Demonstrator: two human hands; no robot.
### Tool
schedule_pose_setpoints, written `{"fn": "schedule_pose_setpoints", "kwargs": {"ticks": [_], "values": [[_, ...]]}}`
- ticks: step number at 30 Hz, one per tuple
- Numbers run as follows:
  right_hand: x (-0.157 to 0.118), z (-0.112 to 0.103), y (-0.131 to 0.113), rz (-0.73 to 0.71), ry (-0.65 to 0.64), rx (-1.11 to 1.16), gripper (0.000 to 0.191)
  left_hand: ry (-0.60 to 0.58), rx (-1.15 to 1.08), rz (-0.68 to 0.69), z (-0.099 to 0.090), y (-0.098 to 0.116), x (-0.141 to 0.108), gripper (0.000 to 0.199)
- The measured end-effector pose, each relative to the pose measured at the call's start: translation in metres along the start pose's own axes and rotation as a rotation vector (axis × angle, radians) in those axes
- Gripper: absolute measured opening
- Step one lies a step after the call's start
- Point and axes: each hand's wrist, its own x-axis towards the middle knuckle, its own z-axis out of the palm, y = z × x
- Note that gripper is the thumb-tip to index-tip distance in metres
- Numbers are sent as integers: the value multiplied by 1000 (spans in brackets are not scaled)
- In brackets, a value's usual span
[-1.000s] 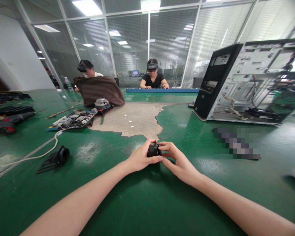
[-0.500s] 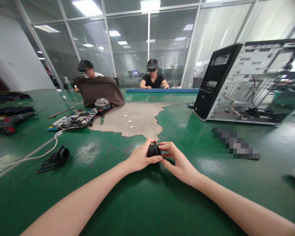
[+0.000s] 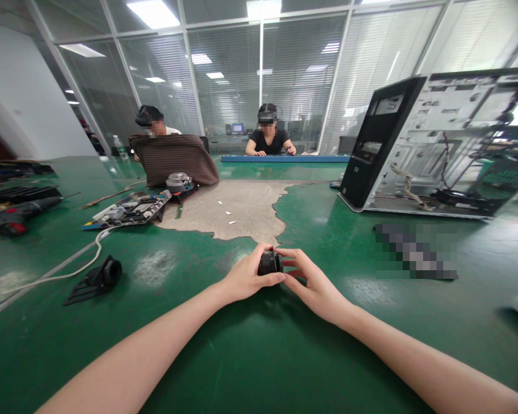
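Just above the tabletop, in the middle of the view, my two hands meet at a black cylindrical part with a raised collar; its exact kind is unclear. My left hand grips it from the left, thumb along the near side and fingers behind. From the right, my right hand pinches its other end, thumb low and fingertips at the upper edge. Some of the part is hidden by the fingers. Off to the left lies a black plastic piece with a round ring and a flat slotted foot.
The green tabletop has a bare worn patch. A circuit board, a white cable and a power drill lie left. An open computer case stands right, near a blurred-out object. Two people sit opposite.
My right fingers have shifted slightly around the end of the black part, showing a bit more of it. My left hand stays in place. The person opposite has raised a hand slightly.
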Motion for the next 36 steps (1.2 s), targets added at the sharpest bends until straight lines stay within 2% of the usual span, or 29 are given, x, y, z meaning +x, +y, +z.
{"fn": "schedule_pose_setpoints", "kwargs": {"ticks": [11, 18, 24, 30, 36], "values": [[0, 0, 4, -49, 44, 7, 22, 8, 13, 16, 1, -2, 1, 53], [1, 0, 2, 15, 5, 8, 37, 1, 3, 9, 1, -1, 0, 55], [0, 1, 0, -35, 27, 35, 30, -4, 32, 5, 0, -1, 1, 55], [1, 0, 3, -13, 43, 34, 20, 0, 21, 9, 0, 0, 0, 54], [1, -1, 1, 9, 28, 11, 36, 7, -6, -4, 1, 0, 0, 55]]}}
